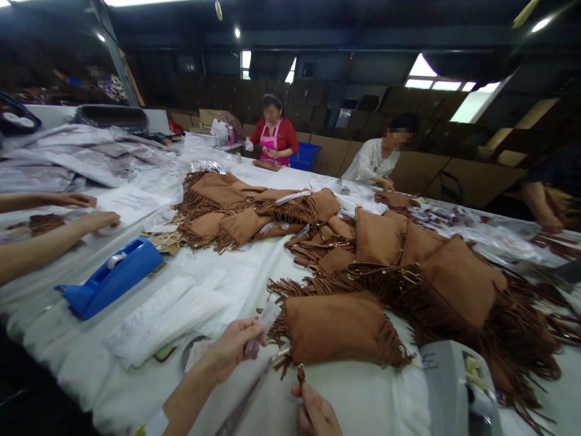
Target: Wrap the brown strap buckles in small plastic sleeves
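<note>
A brown fringed bag lies flat on the white table in front of me. Left of it, my left hand pinches a small clear plastic piece. Below the bag's lower left edge, the fingers of my right hand are closed on a small brown knotted pull that hangs from the bag. Between my hands, a strap with a metal clip runs down toward the bottom edge.
A blue tape dispenser and white plastic sleeves are at left, a grey dispenser at lower right. Brown fringed bags are piled behind. Another person's arms reach in from the left; more people work across the table.
</note>
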The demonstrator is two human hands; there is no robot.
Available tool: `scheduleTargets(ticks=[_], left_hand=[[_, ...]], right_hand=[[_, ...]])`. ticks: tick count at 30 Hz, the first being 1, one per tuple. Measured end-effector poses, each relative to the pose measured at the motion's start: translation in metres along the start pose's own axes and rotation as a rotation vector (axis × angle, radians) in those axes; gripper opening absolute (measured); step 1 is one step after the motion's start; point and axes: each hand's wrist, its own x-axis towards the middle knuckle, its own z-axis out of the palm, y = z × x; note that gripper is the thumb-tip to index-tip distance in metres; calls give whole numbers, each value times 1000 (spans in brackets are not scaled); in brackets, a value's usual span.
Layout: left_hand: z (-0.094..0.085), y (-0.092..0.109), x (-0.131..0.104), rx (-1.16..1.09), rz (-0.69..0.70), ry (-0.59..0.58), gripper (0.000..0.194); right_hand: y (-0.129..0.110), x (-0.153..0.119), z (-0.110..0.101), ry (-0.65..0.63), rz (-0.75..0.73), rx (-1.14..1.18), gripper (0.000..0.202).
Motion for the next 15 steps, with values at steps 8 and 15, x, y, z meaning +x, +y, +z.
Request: scheduleTargets(ticks=[8,15], left_hand=[[65,-32,-42,-99,-141,-345,45],[63,-31,-28,262,84,-176,35]], right_hand=[[-8,-6,16,146,-109,-87,49],[-15,-11,17,129,-410,-485,39]])
